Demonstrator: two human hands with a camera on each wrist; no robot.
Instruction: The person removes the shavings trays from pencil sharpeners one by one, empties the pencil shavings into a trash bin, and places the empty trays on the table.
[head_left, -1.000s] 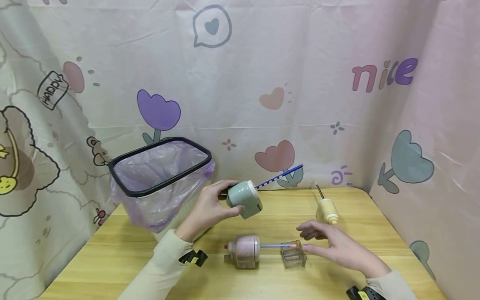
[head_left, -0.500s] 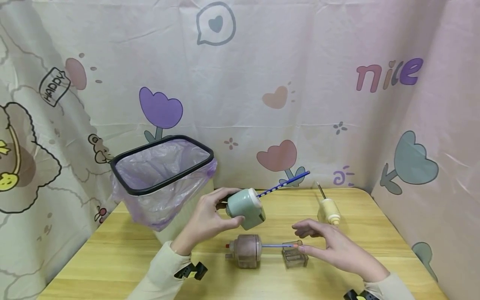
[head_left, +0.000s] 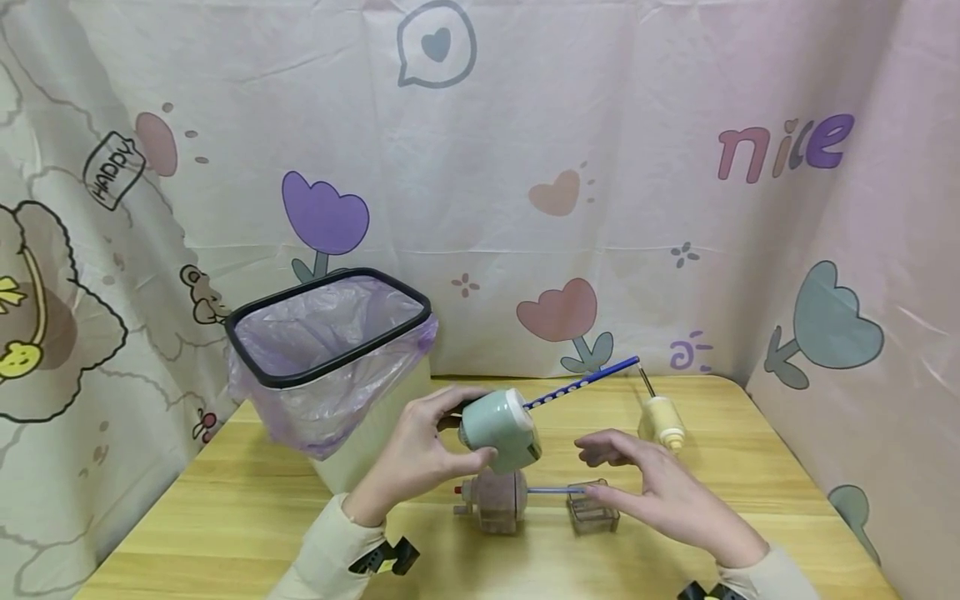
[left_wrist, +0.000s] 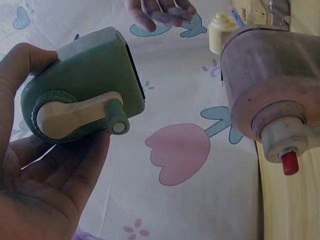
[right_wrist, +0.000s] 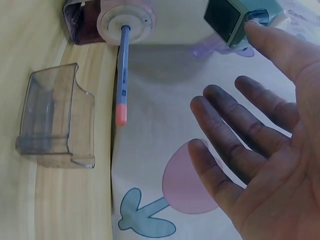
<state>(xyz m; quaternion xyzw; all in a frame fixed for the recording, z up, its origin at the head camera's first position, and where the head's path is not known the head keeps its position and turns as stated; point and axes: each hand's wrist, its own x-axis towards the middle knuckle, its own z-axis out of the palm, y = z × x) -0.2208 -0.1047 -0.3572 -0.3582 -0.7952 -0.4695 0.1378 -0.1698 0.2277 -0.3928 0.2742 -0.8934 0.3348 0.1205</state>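
Note:
My left hand (head_left: 416, 458) grips a green crank pencil sharpener (head_left: 501, 427) above the table, tilted. A blue pencil with white spots (head_left: 583, 383) sticks out of its white front, pointing up and right. The left wrist view shows its beige crank (left_wrist: 75, 114); a dark opening (right_wrist: 222, 21) shows in the right wrist view. My right hand (head_left: 663, 496) hovers with loosely bent fingers and holds nothing, just right of a clear sharpener drawer (head_left: 594, 510). Behind and below the green sharpener lies a pinkish sharpener (head_left: 501, 507) with a light-blue pencil (right_wrist: 123, 75) in it.
At the left back stands a bin (head_left: 367, 450) with a black rim and purple liner. A pale yellow object (head_left: 662, 421) with a dark stick lies on the wooden table (head_left: 225, 533) at the right back. A printed curtain (head_left: 480, 167) closes off the back and sides.
My left hand has lowered the green sharpener and shifted it slightly right, so it now partly overlaps the pinkish one in the head view. My right hand has drifted slightly left.

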